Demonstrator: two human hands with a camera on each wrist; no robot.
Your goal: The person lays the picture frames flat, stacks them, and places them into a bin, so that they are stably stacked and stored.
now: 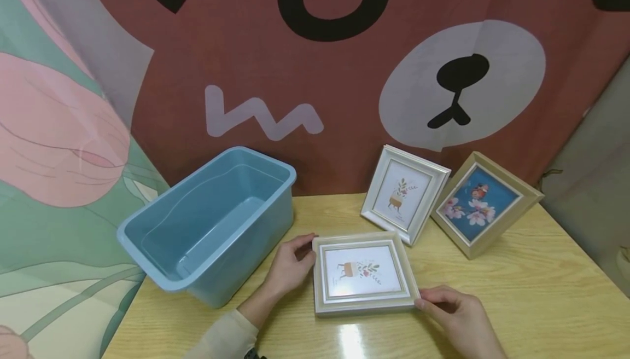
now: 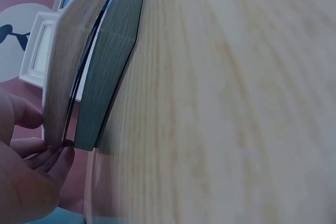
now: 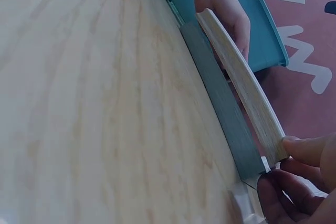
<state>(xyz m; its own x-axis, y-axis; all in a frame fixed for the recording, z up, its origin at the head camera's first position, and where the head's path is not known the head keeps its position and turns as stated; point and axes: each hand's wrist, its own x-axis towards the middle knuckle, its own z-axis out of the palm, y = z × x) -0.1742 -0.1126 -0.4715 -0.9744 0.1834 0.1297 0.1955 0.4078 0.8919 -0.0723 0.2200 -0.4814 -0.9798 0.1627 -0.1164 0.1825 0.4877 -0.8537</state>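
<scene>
Both hands hold a beige picture frame (image 1: 364, 271) face up, its print of a potted plant lying sideways. My left hand (image 1: 290, 266) pinches its left edge near the far corner, thumb on top. At the right near corner, my right hand (image 1: 458, 312) pinches it between thumb and fingers. Beneath it, a grey-green frame (image 2: 107, 61) lies on the table, largely hidden in the head view. A narrow gap shows between the two frames in both wrist views, and the fingertips of my right hand (image 3: 302, 182) are right at the lower frame's corner.
A blue plastic bin (image 1: 261, 227) stands left of the hands. Behind the held frame, a white frame (image 1: 369, 216) with a plant print and a beige frame (image 1: 502, 233) with a bird-and-blossom picture stand tilted on the wooden table (image 1: 551, 282). A printed curtain (image 1: 344, 74) hangs behind.
</scene>
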